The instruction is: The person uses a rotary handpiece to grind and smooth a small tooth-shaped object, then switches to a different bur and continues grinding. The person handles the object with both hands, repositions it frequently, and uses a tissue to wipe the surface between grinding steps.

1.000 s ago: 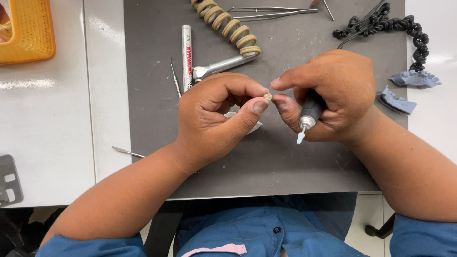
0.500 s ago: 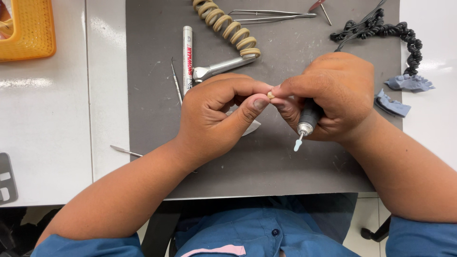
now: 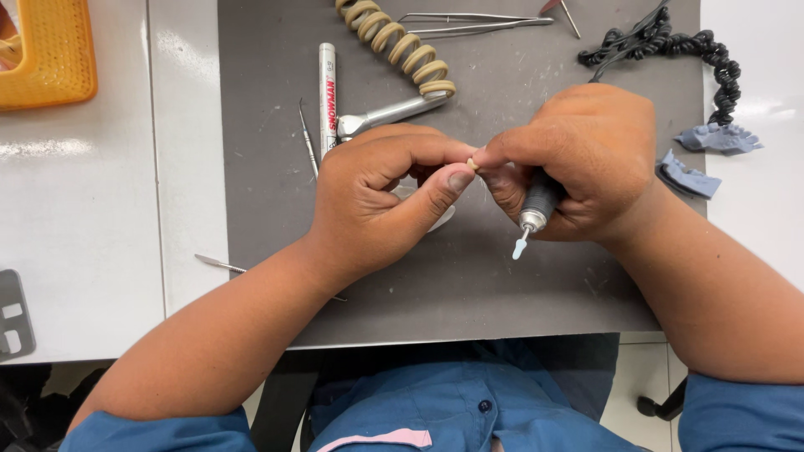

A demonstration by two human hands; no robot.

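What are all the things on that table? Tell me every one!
Tiny piece: one, pale tan, pinched between both hands' fingertips.
Rotary handpiece: one, dark grip, pale blue tip, in right hand.
Mat: one, grey, on white table.
Marker pen: one, white, top of mat.
Coiled cord: one, beige, top of mat.
Second coiled cord: one, black, top right.
Tweezers: one, metal, top.
Thin probe: one, metal, beside marker.
Basket: one, orange, top left.
Moulded pieces: two, grey-blue, right edge.
Left hand: one.
Right hand: one.
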